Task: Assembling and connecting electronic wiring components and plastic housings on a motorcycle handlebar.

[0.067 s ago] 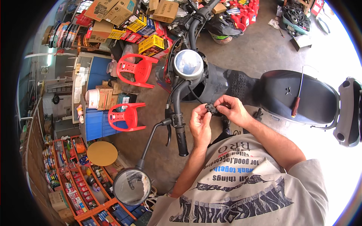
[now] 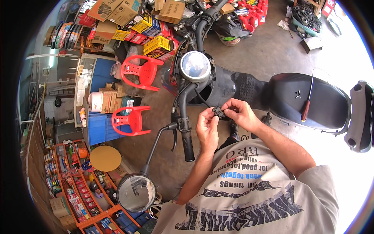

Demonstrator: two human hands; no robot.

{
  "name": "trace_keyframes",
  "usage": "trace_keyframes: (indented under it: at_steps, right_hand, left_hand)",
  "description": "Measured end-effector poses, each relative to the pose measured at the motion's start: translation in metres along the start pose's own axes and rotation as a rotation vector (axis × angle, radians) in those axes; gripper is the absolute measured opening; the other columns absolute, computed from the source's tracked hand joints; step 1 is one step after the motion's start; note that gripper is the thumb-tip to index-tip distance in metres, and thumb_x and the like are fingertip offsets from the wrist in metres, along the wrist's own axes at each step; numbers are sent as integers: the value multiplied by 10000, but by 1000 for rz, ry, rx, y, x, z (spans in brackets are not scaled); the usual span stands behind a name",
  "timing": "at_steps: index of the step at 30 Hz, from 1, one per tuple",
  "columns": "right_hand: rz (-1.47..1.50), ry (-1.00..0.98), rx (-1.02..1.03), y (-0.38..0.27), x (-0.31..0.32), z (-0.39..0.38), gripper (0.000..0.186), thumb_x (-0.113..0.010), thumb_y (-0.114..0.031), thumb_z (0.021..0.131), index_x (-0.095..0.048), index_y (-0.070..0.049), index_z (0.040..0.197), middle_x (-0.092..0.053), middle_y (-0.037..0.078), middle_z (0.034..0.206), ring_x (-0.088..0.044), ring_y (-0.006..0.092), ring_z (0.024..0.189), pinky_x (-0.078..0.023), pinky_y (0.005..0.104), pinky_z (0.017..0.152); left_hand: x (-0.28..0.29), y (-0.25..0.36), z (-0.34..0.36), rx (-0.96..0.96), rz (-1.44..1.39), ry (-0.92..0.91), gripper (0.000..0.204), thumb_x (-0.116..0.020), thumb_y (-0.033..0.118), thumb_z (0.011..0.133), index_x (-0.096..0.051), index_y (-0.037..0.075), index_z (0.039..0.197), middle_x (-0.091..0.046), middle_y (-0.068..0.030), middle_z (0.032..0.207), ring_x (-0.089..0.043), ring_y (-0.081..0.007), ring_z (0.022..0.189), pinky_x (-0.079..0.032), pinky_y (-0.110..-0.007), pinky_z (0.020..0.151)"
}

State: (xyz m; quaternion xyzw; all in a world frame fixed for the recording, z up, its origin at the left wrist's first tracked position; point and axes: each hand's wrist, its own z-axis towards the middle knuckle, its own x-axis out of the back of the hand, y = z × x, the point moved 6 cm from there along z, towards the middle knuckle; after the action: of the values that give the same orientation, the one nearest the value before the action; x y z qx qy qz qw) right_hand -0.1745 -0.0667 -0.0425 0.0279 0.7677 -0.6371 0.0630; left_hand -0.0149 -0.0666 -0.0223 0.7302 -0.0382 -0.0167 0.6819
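Both of my hands are at a small black part [image 2: 218,113], which looks like a handlebar switch housing; its far side is hidden by fingers. My left hand [image 2: 207,130] grips it from the left between thumb and fingers. From the right, my right hand [image 2: 243,117] pinches it with thumb and forefinger. A black cable [image 2: 201,98] runs from below the round dial [image 2: 194,66] of a scooter towards the part. Just left of my hands is the scooter's near handlebar grip [image 2: 188,146], with its brake lever [image 2: 174,141] beside it.
A screwdriver [image 2: 306,107] lies on the black seat [image 2: 286,93]. The mirror [image 2: 136,193] sticks out towards the lower left. Red plastic chairs [image 2: 142,74] stand left of the scooter, near stacked boxes [image 2: 156,46]. An orange shelf rack [image 2: 97,216] holds small packages.
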Motion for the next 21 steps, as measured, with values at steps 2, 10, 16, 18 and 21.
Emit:
trace_keyframes:
  at_steps: [2, 10, 16, 18, 21]
  right_hand:
    - [-8, -1, -5, -1, 1, 0, 123, -641, -60, 871, -654, -1, 979, -634, 17, 746, -543, 61, 667, -470, 266, 621]
    - [-1, 4, 19, -2, -1, -1, 114, -638, -50, 872, -650, -4, 975, -624, 10, 731, -540, 59, 661, -465, 258, 612]
    - [-5, 5, 11, 1, -1, 0, 111, -637, -47, 872, -649, -4, 974, -620, 9, 729, -534, 55, 661, -463, 254, 610]
    - [-9, 3, 12, 2, -1, 0, 112, -638, -48, 872, -649, -4, 975, -619, 9, 729, -533, 55, 660, -463, 255, 610]
    - [-24, 12, 27, 3, -1, 0, 114, -637, -51, 874, -649, -4, 977, -620, 9, 730, -533, 54, 662, -464, 255, 614]
  left_hand:
    - [-1, 0, 0, -8, -18, -12, 303, -563, -81, 917, -550, -14, 1212, -611, -73, 1124, -588, -115, 1004, -478, -261, 912]
    - [-1, -3, 0, -4, -12, -21, 321, -539, -94, 920, -533, -13, 1231, -616, -80, 1130, -593, -116, 1021, -483, -257, 919]
    - [0, -6, 0, 5, 1, -37, 334, -538, -82, 931, -528, -12, 1258, -624, -79, 1114, -593, -107, 998, -482, -247, 899]
    - [0, -5, 0, 4, 1, -44, 345, -539, -79, 932, -527, -13, 1271, -627, -79, 1110, -593, -104, 991, -481, -244, 894]
    - [-2, -4, -1, 18, 24, -70, 367, -538, -75, 935, -521, -17, 1298, -631, -81, 1118, -594, -106, 999, -478, -249, 901]
